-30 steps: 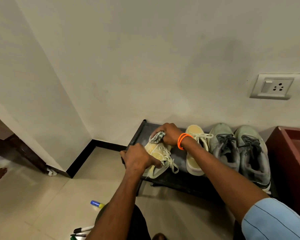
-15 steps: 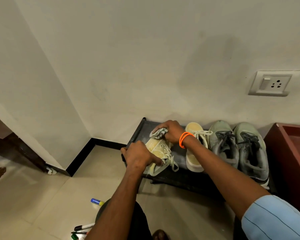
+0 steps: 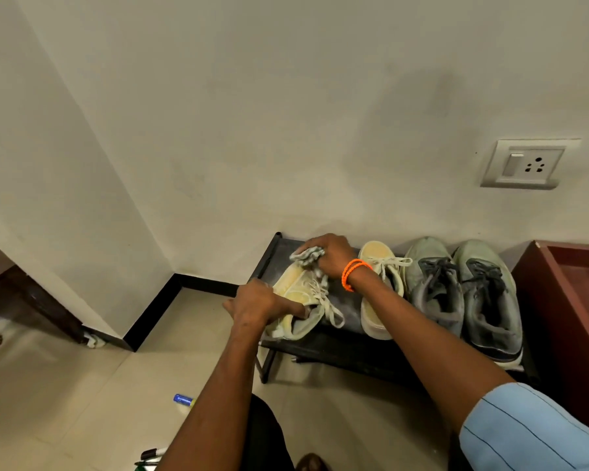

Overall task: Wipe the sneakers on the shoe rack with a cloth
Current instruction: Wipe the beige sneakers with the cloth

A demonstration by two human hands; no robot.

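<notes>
A: where's the work piece?

B: yellow sneaker (image 3: 298,294), lower centre of frame, at the left end of the black shoe rack (image 3: 334,345); long axis runs from the toe at upper left, near the wall, down to the heel at the rack's front edge; it looks tipped onto its side, can't be sure.

A: hands?

B: left hand (image 3: 255,302) at the heel end, fingers (image 3: 288,309) curled round the collar, steadying it; right hand (image 3: 330,254) at the toe end, fingers bunched round a grey-white cloth (image 3: 307,255), cloth touching the toe; orange band on that wrist.

A: which way does the stroke go?

B: my read: cloth sits at the far end of the axis, so the unwiped length lies toward the heel, down-frame toward the left hand; right hand is the one to travel, left just clamps.

A: rest of the rack?

B: second yellow sneaker (image 3: 380,287) just right of it, upright, toe to wall; grey-green pair (image 3: 463,294) further right; all three untouched by either hand; I'd call the task early.
</notes>
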